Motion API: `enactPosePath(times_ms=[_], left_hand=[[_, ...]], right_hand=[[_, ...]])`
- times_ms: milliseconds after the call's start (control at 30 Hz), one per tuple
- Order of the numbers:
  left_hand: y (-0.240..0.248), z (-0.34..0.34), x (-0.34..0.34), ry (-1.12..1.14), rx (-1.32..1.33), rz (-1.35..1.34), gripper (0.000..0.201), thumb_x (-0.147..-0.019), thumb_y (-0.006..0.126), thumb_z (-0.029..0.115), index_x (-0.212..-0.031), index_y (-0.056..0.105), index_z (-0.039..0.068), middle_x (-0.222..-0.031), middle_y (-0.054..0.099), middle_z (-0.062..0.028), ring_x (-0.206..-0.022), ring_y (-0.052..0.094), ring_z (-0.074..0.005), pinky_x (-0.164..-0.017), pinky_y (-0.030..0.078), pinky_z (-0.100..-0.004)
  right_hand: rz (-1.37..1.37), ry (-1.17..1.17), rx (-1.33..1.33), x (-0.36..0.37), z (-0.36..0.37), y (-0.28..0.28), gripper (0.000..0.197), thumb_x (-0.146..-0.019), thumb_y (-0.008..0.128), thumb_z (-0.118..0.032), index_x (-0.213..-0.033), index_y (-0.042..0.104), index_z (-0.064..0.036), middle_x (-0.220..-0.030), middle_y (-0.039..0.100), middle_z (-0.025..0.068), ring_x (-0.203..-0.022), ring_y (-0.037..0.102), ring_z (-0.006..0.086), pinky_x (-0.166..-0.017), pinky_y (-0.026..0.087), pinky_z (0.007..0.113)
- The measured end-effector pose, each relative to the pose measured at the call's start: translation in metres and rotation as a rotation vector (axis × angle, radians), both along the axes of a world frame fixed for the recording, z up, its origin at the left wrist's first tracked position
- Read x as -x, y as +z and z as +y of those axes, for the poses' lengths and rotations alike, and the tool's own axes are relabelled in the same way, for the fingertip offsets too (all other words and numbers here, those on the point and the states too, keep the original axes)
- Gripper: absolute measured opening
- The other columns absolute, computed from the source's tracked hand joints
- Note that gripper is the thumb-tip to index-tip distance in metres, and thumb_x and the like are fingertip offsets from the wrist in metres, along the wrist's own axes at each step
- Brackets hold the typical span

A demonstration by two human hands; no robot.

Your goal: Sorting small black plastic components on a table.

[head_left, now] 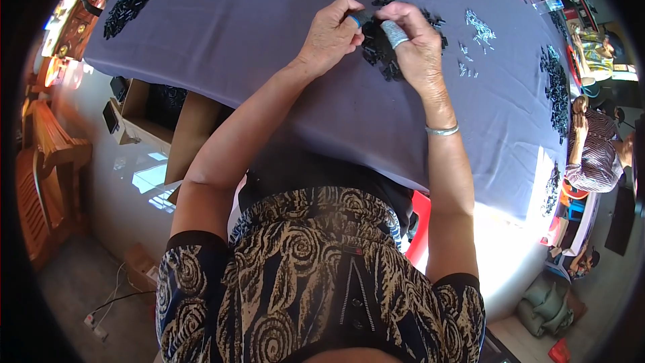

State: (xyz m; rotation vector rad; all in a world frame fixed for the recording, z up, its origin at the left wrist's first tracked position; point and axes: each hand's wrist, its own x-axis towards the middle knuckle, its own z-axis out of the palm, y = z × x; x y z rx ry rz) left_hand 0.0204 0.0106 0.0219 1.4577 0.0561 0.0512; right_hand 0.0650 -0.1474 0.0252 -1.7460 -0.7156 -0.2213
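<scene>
Centrally, a loose heap of small black pcs [386,67] lies on a grey-purple cloth [282,114], under and btwn the person's hands, toward the table's far side. The L hand [329,37] is half curled, thumb and index drawn nearly together, w/ a blue band [355,21] on one finger; something dark shows at its tips, but blur hides whether it's gripped. The R hand [420,50] faces it, just apart, fingers bent inward, thumb in a silvery-grey cover [394,34]; can't tell if it holds anything. Prob. small-parts handwork: best done w/ fingertips meeting squarely, light pressure, wrists steady, low over the heap so a dropped pc. lands among its own kind. Right of the R hand, a scatter of tiny silvery pcs [480,27] sits near enough for a short reach; sleeves and bracelet [442,131] should clear it. Farther R, more black pcs [556,94] line the cloth's edge, w/ a co-worker in a striped top [598,154] beyond.
</scene>
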Motion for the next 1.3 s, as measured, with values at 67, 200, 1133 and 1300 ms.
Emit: enactPosePath(times_ms=[67, 200, 1133, 1300], left_hand=[[0.001, 0.002, 0.0, 0.066, 0.024, 0.029, 0.02, -0.093, 0.042, 0.008, -0.11, 0.054, 0.008, -0.078, 0.051, -0.0011, -0.059, 0.041, -0.0064, -0.048, 0.033, -0.0229], [-0.004, 0.017, -0.006, -0.003, 0.577, 0.045, 0.011, -0.093, 0.042, 0.008, -0.098, 0.051, 0.008, -0.079, 0.047, -0.0026, -0.064, 0.041, -0.0112, -0.05, 0.03, -0.0223], [-0.005, 0.017, -0.006, -0.146, 0.57, 0.108, 0.012, -0.096, 0.049, 0.014, -0.101, 0.055, 0.005, -0.081, 0.05, -0.0011, -0.064, 0.043, -0.0089, -0.053, 0.033, -0.0212], [0.0, 0.009, -0.002, -0.188, 0.543, 0.133, 0.014, -0.096, 0.052, 0.019, -0.102, 0.056, 0.007, -0.079, 0.049, 0.0007, -0.063, 0.042, -0.0073, -0.05, 0.031, -0.0206]], right_hand=[[-0.029, -0.099, 0.043, -0.007, -0.009, 0.005, 0.023, -0.079, 0.069, 0.001, -0.1, 0.062, -0.0048, -0.088, 0.065, 0.0026, -0.074, 0.06, 0.0099, -0.071, 0.051, 0.025], [-0.076, -0.133, 0.314, -0.007, -0.024, 0.009, 0.026, -0.073, 0.078, -0.013, -0.095, 0.066, -0.005, -0.084, 0.062, 0.0041, -0.072, 0.06, 0.0152, -0.069, 0.051, 0.028], [-0.088, -0.208, 0.402, -0.004, -0.013, 0.001, 0.011, -0.073, 0.072, -0.004, -0.082, 0.066, -0.0036, -0.074, 0.063, 0.0039, -0.065, 0.063, 0.0166, -0.06, 0.051, 0.029], [0.015, -0.194, 0.164, 0.005, -0.002, 0.01, 0.012, -0.075, 0.071, 0.0, -0.085, 0.065, -0.0021, -0.077, 0.065, 0.004, -0.066, 0.063, 0.0104, -0.062, 0.051, 0.024]])
